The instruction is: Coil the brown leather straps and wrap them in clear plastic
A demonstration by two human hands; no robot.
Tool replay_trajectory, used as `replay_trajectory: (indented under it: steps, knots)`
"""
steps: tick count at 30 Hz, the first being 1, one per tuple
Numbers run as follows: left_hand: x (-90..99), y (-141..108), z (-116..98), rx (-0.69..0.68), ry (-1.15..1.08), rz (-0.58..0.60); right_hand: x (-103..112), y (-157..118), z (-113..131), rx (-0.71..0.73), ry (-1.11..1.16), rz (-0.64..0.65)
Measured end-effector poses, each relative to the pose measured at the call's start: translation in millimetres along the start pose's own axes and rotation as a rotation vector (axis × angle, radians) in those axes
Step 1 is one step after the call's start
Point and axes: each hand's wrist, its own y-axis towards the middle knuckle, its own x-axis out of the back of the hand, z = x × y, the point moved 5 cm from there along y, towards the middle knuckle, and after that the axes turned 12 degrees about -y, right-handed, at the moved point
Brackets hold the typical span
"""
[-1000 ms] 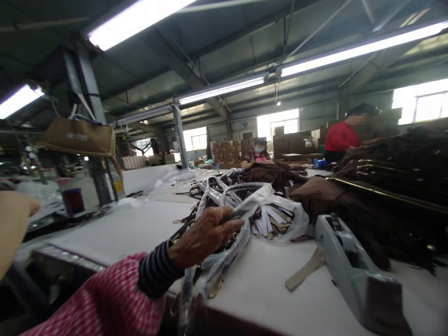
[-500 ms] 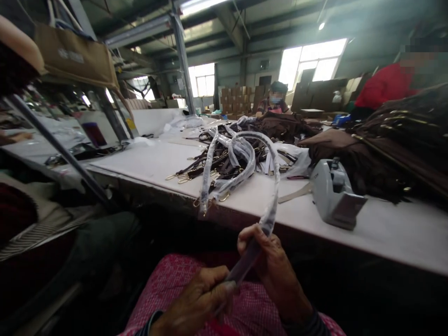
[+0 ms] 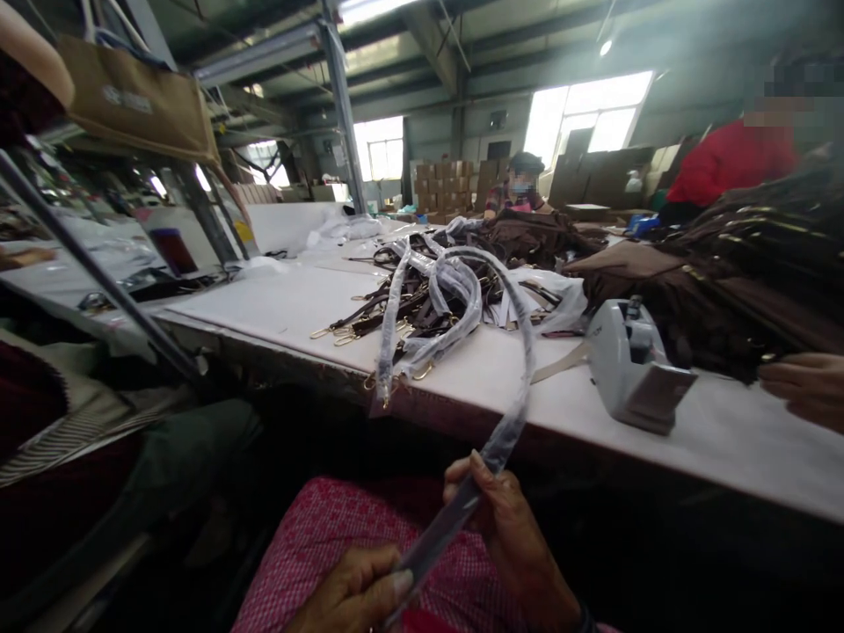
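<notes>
A long strap in a clear plastic sleeve (image 3: 526, 374) arches from the pile on the table down to my lap. My left hand (image 3: 356, 587) pinches the sleeve near its lower end, thumb on top. Higher up, my right hand (image 3: 498, 519) is closed round the same sleeve, just in front of the table edge. The stretch between my hands is pulled straight and looks flat. On the table lies a pile of dark straps (image 3: 402, 303) with gold-coloured clips. Another plastic-sleeved strap (image 3: 390, 334) hangs its tip over the edge.
A grey tape dispenser (image 3: 633, 369) stands at the right, beside heaped brown bags (image 3: 659, 272). Another person's hand (image 3: 801, 391) rests by the heap at the far right. A metal bar (image 3: 98, 264) slants at the left, under a hanging tan bag (image 3: 138, 97). Two other people are behind the table.
My left hand has moved down and left along the sleeve, and my right hand slightly lower. More flat sleeve shows between them. Another person's hand has come in at the right.
</notes>
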Motion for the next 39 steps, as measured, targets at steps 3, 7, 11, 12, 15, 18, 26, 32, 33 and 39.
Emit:
replay_trajectory:
  steps: [3, 7, 11, 12, 15, 18, 26, 32, 33, 39]
  knots:
    - [-7.1, -4.1, -15.0, -0.010, 0.041, 0.003, -2.4, 1.8, 7.4, 0.005, 0.020, 0.003]
    - [-5.9, -1.2, -43.2, -0.146, 0.095, -0.123, -4.3, 11.1, 22.3, 0.055, 0.048, -0.004]
    - [-1.6, 5.0, -54.4, -0.189, 0.000, -0.127, -3.0, 20.6, 32.2, 0.101, 0.070, -0.041]
    - [0.0, 6.0, -55.0, -0.187, -0.033, -0.117, -2.1, 22.4, 33.2, 0.107, 0.080, -0.054]
    - [5.2, 7.0, -53.5, -0.170, -0.091, -0.088, -0.2, 27.2, 33.1, 0.104, 0.094, -0.086]
    - [4.6, 6.3, -44.6, -0.089, -0.106, -0.004, -0.6, 31.4, 31.1, 0.082, 0.073, -0.111]
    - [13.5, 1.0, -50.7, -0.142, -0.128, -0.114, 0.9, 17.9, 14.6, 0.115, -0.282, 0.060]
    - [18.4, -2.6, -53.7, -0.158, 0.020, -0.166, -8.0, -29.5, 42.6, 0.861, -1.055, -0.113]
    - [16.0, -3.5, -54.4, -0.172, 0.072, -0.164, -15.8, -35.6, 48.7, 1.003, -1.160, -0.110]
    - [0.5, -14.1, -67.0, -0.256, 0.354, -0.227, -52.0, -34.5, 46.0, 1.257, -1.507, 0.094]
